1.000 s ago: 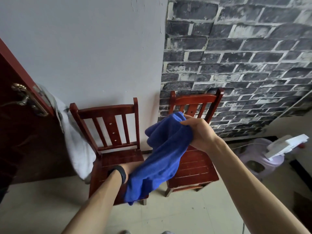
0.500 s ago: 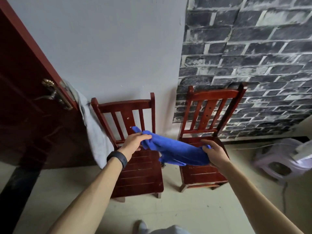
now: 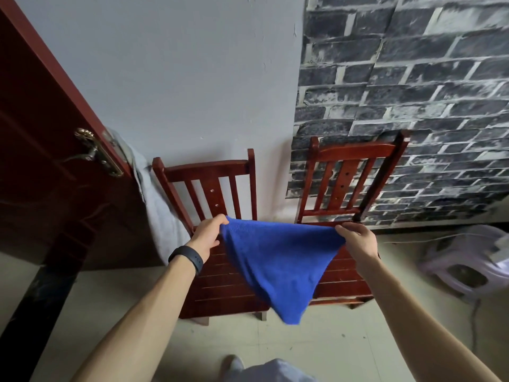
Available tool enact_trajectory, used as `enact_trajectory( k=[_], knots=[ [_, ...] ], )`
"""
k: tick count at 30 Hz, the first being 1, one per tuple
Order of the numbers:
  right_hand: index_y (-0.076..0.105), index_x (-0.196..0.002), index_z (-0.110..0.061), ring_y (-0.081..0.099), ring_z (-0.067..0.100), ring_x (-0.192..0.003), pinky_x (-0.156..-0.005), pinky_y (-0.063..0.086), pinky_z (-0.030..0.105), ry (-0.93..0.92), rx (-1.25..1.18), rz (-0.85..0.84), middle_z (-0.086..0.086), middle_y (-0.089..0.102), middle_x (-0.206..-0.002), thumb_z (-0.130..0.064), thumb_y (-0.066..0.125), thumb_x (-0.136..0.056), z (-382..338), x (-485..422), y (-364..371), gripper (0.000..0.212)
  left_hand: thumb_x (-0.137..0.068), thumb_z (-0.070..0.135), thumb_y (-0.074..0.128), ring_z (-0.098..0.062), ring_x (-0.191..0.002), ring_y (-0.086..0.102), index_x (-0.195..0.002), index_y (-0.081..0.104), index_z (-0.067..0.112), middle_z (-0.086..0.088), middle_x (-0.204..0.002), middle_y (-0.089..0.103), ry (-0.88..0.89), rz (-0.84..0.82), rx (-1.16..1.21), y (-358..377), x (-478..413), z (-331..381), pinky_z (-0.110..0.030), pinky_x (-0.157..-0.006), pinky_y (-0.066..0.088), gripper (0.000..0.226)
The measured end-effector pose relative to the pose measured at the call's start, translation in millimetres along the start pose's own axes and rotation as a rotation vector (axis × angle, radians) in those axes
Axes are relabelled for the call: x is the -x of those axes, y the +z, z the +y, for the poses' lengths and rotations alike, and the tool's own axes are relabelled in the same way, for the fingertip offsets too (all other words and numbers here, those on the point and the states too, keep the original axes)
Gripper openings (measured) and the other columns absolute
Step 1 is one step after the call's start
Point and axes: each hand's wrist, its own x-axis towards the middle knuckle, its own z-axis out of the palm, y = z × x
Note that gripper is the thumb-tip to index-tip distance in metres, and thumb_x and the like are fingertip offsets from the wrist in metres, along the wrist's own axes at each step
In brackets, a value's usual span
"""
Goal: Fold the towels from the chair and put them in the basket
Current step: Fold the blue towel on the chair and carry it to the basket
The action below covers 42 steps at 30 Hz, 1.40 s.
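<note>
Nearest to you, at the bottom edge, a grey trouser knee (image 3: 275, 372) and the toe of a shoe (image 3: 232, 365) show above the pale tiled floor (image 3: 344, 340). Your two bare forearms reach forward from there, the left one wearing a black wristband (image 3: 187, 259).

Your left hand (image 3: 208, 235) has its grip closed on one upper corner of the blue towel (image 3: 278, 266), thumb and fingers pinching the cloth. Your right hand (image 3: 358, 241) pinches the opposite upper corner in the same way, fingers curled over the edge. The top edge of the towel is stretched between the two grips and the rest hangs down in a rough triangle, its lowest point well above the floor (it touches neither seat, as far as the view shows).

Behind the towel stand two red-brown wooden chairs side by side. The left chair (image 3: 220, 285) and the right chair (image 3: 344, 282) both have slatted seats, and the towel hangs in front of the gap between them, covering part of each seat.

To the left, a dark red door (image 3: 41, 161) stands open with a brass handle (image 3: 91, 153), and a pale grey cloth (image 3: 162, 216) hangs beside its edge. To the right, a pale plastic stool (image 3: 462, 271) sits on the floor. Farthest back are a plain grey wall (image 3: 179, 78) and brick-pattern wallpaper (image 3: 413, 92).
</note>
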Motion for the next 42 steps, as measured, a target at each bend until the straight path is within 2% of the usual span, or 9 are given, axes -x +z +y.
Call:
enact_trajectory(
  k=[4,8,11,15,18,23,28,32,42],
  knots=[
    [0.068,-0.106,-0.012,0.061,0.023,-0.087,-0.064,0.045,0.030,0.095,-0.177,-0.086,0.009,0.068,-0.100,-0.008,0.078,-0.077,1,-3,2,0.031,-0.072,0.036,0.064,-0.024,-0.080,0.057,-0.067,0.061,0.017,-0.006,-0.081,0.060,-0.133,-0.038,0.021,4,5,-5,-0.036,-0.077,0.045,0.020],
    [0.064,-0.104,-0.019,0.062,0.023,-0.077,-0.051,0.043,0.026,0.292,-0.316,-0.245,0.009,0.067,-0.095,0.006,0.069,-0.077,6,-2,1,0.038,-0.052,0.065,0.077,-0.026,-0.097,0.067,-0.069,0.077,0.018,-0.006,-0.089,0.074,-0.252,-0.185,-0.280,5,-1,-23,-0.038,-0.103,0.046,0.050],
    [0.061,-0.104,-0.014,0.060,0.020,-0.067,-0.048,0.043,0.025,0.455,-0.292,-0.284,0.010,0.066,-0.091,-0.007,0.074,-0.080,19,2,-3,0.028,-0.069,0.057,0.076,-0.024,-0.105,0.065,-0.088,0.074,0.012,-0.008,-0.103,0.072,-0.344,-0.184,-0.520,9,12,-35,-0.036,-0.100,0.048,0.049],
    [0.062,-0.113,-0.009,0.068,0.024,-0.095,-0.079,0.050,0.032,0.688,0.019,-0.436,0.008,0.073,-0.107,-0.043,0.081,-0.076,48,9,-9,0.054,-0.086,0.027,0.070,-0.020,-0.072,0.059,-0.096,0.067,0.008,-0.005,-0.079,0.064,-0.326,-0.043,-0.551,1,20,-57,-0.028,-0.072,0.044,0.022],
    [0.065,-0.107,-0.014,0.064,0.019,-0.084,-0.079,0.045,0.033,0.763,0.285,-0.490,0.001,0.072,-0.094,-0.037,0.083,-0.072,72,23,-16,0.045,-0.096,0.025,0.060,-0.025,-0.097,0.057,-0.099,0.062,0.014,-0.007,-0.105,0.062,-0.306,-0.003,-0.322,-11,25,-82,-0.032,-0.086,0.040,0.012],
    [0.066,-0.098,-0.019,0.061,0.016,-0.081,-0.079,0.045,0.035,0.679,0.218,-0.488,-0.002,0.067,-0.090,-0.029,0.076,-0.083,95,40,-14,0.021,-0.098,0.028,0.047,-0.019,-0.088,0.058,-0.104,0.059,0.016,-0.005,-0.104,0.062,-0.401,0.109,0.059,-22,31,-125,-0.035,-0.085,0.041,0.018],
    [0.067,-0.107,-0.013,0.062,0.017,-0.082,-0.064,0.032,0.031,0.519,0.176,-0.551,0.005,0.072,-0.096,-0.020,0.071,-0.087,93,41,4,0.021,-0.096,0.020,0.041,-0.026,-0.073,0.059,-0.083,0.058,0.011,-0.009,-0.080,0.062,-0.325,0.336,0.184,-35,42,-139,-0.030,-0.055,0.052,0.023],
    [0.069,-0.109,-0.004,0.058,0.018,-0.075,-0.066,0.042,0.031,0.242,0.335,-0.405,0.006,0.067,-0.086,-0.014,0.074,-0.087,96,41,21,0.024,-0.073,0.044,0.045,-0.034,-0.081,0.065,-0.074,0.058,0.008,-0.017,-0.082,0.067,-0.195,0.508,0.065,-74,26,-183,-0.049,-0.080,0.057,0.038],
    [0.062,-0.117,-0.022,0.063,0.016,-0.079,-0.063,0.047,0.027,0.147,0.268,-0.282,0.005,0.068,-0.101,-0.011,0.067,-0.090,132,72,65,0.030,-0.093,0.008,0.051,-0.016,-0.080,0.063,-0.083,0.055,0.015,-0.003,-0.079,0.063,-0.198,0.493,0.381,-101,56,-187,-0.023,-0.071,0.048,0.013]
  ],
)
